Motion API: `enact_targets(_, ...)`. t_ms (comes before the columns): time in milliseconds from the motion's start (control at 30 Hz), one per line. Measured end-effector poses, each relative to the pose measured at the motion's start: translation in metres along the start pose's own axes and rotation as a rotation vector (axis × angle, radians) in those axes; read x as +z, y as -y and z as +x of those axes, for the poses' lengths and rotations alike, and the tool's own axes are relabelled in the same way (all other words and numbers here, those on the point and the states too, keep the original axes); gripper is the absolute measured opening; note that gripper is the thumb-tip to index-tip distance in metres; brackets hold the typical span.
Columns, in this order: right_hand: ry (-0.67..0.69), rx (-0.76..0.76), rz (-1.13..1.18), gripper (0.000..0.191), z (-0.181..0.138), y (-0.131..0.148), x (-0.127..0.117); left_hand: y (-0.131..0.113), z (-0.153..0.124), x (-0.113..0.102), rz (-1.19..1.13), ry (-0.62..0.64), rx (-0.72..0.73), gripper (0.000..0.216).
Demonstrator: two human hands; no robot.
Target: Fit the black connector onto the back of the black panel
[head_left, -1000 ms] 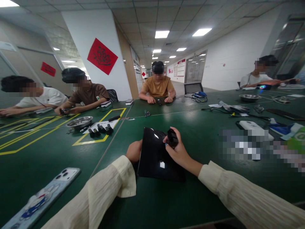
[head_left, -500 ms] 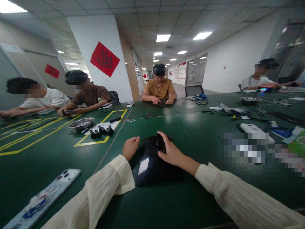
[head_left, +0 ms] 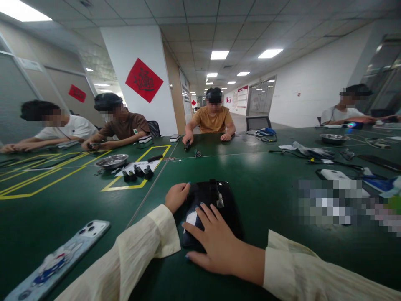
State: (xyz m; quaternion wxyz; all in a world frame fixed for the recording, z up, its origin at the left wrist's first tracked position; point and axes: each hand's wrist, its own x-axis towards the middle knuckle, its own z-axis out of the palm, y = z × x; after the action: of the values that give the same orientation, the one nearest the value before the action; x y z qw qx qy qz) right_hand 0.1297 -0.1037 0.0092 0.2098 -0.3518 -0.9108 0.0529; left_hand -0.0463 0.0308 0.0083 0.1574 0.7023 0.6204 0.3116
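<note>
1. The right hand [head_left: 216,238] is holding its fingers wide apart over the near-left part of the black panel [head_left: 232,213]; the left hand [head_left: 177,197] is curling beside the panel's far-left edge, and whether it is gripping, I cannot tell.
2. The green table [head_left: 269,179] is supporting the panel between and partly beneath the hands, its surface stretching rightward from the panel's right edge toward a white device [head_left: 341,180].
3. A phone [head_left: 62,261] is lying near left, beside the left sleeve [head_left: 147,238].
4. A black block [head_left: 213,190] is resting near the panel's far edge, beyond the right fingertips.
</note>
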Motion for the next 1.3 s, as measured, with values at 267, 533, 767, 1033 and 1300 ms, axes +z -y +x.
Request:
enact_targets(267, 0.094, -0.141, -0.053, 0.052, 0.021, -0.029, -0.002, 0.008, 0.006, 0.002, -0.209, -0.1, -0.059, 0.042)
enact_targets(533, 0.135, -0.223, -0.09, 0.047, 0.028, -0.044, -0.006, 0.015, 0.009, 0.004, -0.344, -0.154, -0.077, 0.043)
enact_targets(767, 0.115, -0.118, -0.011, 0.043, 0.022, -0.082, -0.014, 0.018, 0.01, 0.005, -0.377, -0.137, -0.076, 0.04)
enact_targets(1033, 0.148, 0.178, -0.12, 0.04, 0.008, -0.17, -0.036, 0.018, 0.009, 0.006, -0.387, -0.113, -0.082, 0.039)
enact_targets(1300, 0.281, 0.488, -0.345, 0.047, -0.02, -0.254, -0.061, 0.018, 0.01, 0.008, -0.385, -0.087, -0.088, 0.039)
